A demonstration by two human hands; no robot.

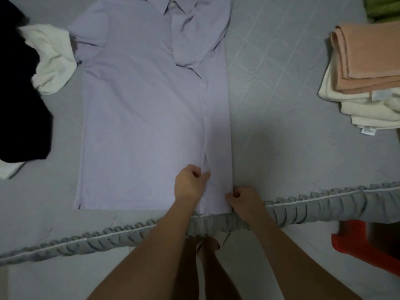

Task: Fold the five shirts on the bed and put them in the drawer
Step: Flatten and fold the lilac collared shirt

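A lavender polo shirt (138, 118) lies flat on the grey bed (281, 131), collar at the far end. Its right side and sleeve are folded inward over the body. My left hand (190, 182) pinches the edge of that folded strip near the hem. My right hand (242, 198) grips the shirt's right bottom corner at the bed's edge. A pile of unfolded shirts, black (19, 100) and white (52, 59), lies at the left. At the right sits a stack of folded shirts, pink (368, 57) on cream (372, 109).
The bed's ruffled grey edge (108, 237) runs across the lower frame. A red stool (368, 243) stands on the floor at the lower right. Something green (385, 7) shows at the top right corner. My legs and feet are below the bed edge.
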